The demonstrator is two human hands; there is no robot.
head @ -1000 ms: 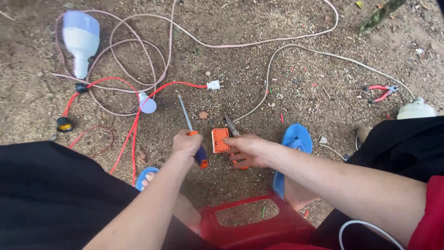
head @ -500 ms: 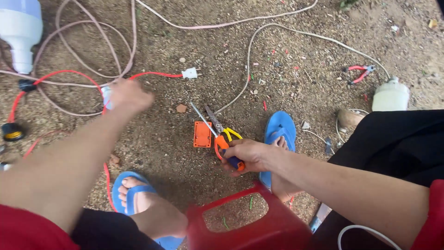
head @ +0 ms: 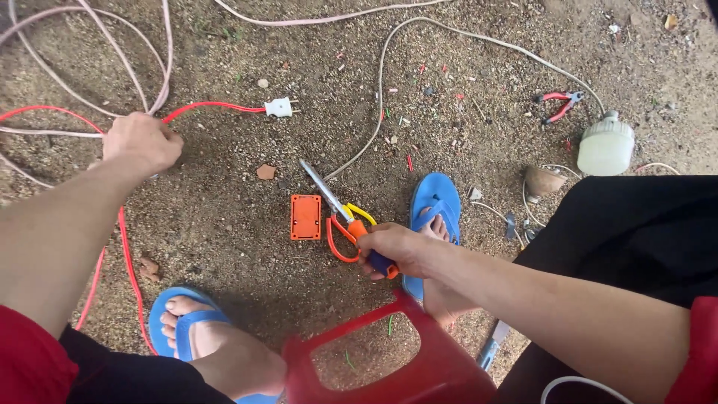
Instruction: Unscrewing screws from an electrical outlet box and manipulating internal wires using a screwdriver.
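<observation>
My left hand point(head: 142, 141) is closed on the red wire point(head: 213, 106) where it crosses pale cables point(head: 60, 63) on the dirt; what lies under the palm is hidden. The wire ends in a white plug point(head: 278, 109). My right hand point(head: 393, 251) grips the blue and orange handle of a screwdriver point(head: 381, 263), low over the ground. Right beside it lie scissors point(head: 340, 217) with orange and yellow loops, blades pointing up-left. A small orange box point(head: 305, 217) rests just left of the scissors.
A red plastic stool point(head: 389, 359) stands between my feet, which wear blue flip-flops point(head: 436, 198). Red pliers point(head: 557, 105) and a white bulb point(head: 606, 146) on a pale cord lie at the right. Wire scraps are scattered over the dirt.
The screwdriver went from my left hand to my right. My left hand reached out to the left and closed on the red wire. The view shifted left and down.
</observation>
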